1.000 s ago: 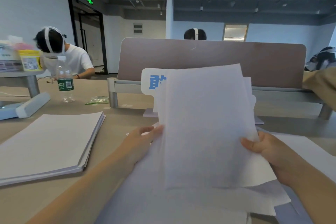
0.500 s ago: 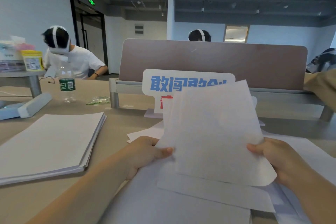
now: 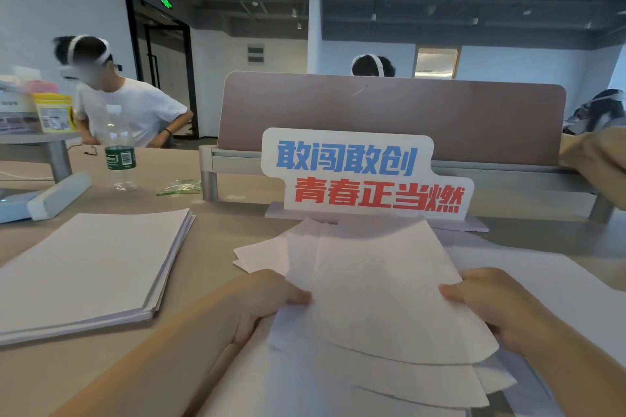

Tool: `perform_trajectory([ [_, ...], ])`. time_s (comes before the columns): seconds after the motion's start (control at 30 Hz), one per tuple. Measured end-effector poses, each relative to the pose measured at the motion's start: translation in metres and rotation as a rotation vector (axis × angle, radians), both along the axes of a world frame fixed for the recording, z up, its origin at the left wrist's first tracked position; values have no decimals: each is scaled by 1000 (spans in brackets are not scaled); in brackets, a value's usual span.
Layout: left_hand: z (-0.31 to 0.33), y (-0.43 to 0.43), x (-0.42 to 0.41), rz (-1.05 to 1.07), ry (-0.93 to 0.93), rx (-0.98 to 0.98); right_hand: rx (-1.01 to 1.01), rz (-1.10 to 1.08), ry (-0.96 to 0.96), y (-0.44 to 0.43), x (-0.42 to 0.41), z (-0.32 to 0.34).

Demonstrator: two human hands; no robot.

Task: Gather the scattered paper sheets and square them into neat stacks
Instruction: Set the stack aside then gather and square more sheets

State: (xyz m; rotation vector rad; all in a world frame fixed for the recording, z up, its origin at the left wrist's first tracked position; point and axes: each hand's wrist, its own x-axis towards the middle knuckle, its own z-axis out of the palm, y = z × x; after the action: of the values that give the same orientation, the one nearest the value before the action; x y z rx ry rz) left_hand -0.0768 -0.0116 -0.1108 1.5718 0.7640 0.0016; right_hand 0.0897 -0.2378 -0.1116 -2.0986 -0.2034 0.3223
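I hold a fanned bunch of white paper sheets (image 3: pixel 376 294) low over the desk in front of me. My left hand (image 3: pixel 267 298) grips its left edge with the thumb on top. My right hand (image 3: pixel 487 301) grips its right edge the same way. More loose sheets (image 3: pixel 338 393) lie uneven beneath the bunch, and others (image 3: pixel 542 281) spread out to the right. A squared stack of white paper (image 3: pixel 88 267) rests flat on the desk at the left, apart from my hands.
A white sign with blue and red characters (image 3: pixel 362 176) stands just behind the sheets, before a brown desk divider (image 3: pixel 389 115). A water bottle (image 3: pixel 118 149) and a white bar-shaped device (image 3: pixel 57 195) sit far left. A person (image 3: pixel 118 95) in white leans beyond the desk.
The bunch of sheets has come down from upright in front of the sign to low over the desk, uncovering the whole sign. Both hands kept their grip on its edges.
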Motion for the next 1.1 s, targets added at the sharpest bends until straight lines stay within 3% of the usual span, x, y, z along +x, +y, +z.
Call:
perform_trajectory([
  [0.07,-3,3,4,2,26,104,-133,-39,-201,1,1,-3],
  [0.13,-4,4,5,30,43,124,-197,-47,-281,2,-1,-3],
  [0.27,-6,10,6,120,-25,3,-157,67,-214,1,-8,1],
  [0.37,-2,9,4,93,-88,-98,-82,229,-56,3,-18,6],
  [0.43,-2,8,3,58,-45,-3,-18,291,16,5,-21,8],
  [0.53,-2,15,4,188,-16,226,-53,136,-190,8,-15,4],
  [0.63,3,20,2,345,-132,189,-185,-21,-372,7,-10,-2],
  [0.87,8,29,5,433,-280,-115,203,-68,-35,13,-4,-8],
  [1.1,-6,22,9,400,-249,-204,186,-76,-30,15,-3,-9],
])
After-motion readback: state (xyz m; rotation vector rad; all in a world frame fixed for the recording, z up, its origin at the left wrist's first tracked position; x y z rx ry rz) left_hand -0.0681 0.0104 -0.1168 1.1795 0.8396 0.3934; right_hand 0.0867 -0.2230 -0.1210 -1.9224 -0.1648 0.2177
